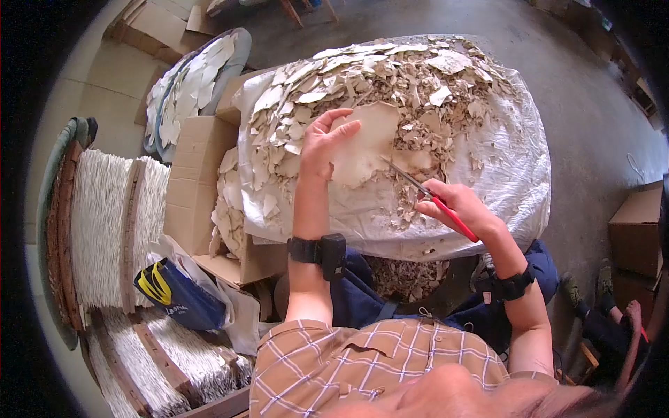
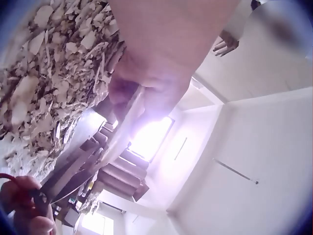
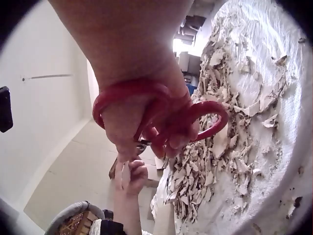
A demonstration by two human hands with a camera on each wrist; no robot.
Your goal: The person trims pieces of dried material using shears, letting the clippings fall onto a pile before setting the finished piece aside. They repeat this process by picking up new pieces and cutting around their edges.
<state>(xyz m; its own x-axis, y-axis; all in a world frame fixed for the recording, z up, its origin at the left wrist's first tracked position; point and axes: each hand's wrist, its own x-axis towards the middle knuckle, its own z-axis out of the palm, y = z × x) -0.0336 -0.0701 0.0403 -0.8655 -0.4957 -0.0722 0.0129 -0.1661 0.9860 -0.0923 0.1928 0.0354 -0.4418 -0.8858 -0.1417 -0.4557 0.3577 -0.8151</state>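
A flat cream sheet [image 1: 369, 139] with an uneven edge is pinched between the thumb and fingers of my left hand [image 1: 322, 143]. My right hand [image 1: 456, 207] grips red-handled scissors [image 1: 454, 219], their blades pointing at the sheet's lower right edge. In the left wrist view the sheet [image 2: 120, 132] is seen nearly edge-on below the left hand [image 2: 151, 83], and the scissor blades [image 2: 73, 183] look parted around its lower end. The right wrist view shows fingers of the right hand [image 3: 142, 117] through the red loops [image 3: 215, 120].
Flakes and scraps [image 1: 418, 83] lie heaped on a white plastic covering [image 1: 516, 153]. Cardboard box [image 1: 191, 181], blue bag [image 1: 182, 296] and stacked white sheets [image 1: 101, 223] stand left. A basket of pale pieces [image 1: 188, 97] is at upper left. Another person's arm [image 1: 631, 334] shows at lower right.
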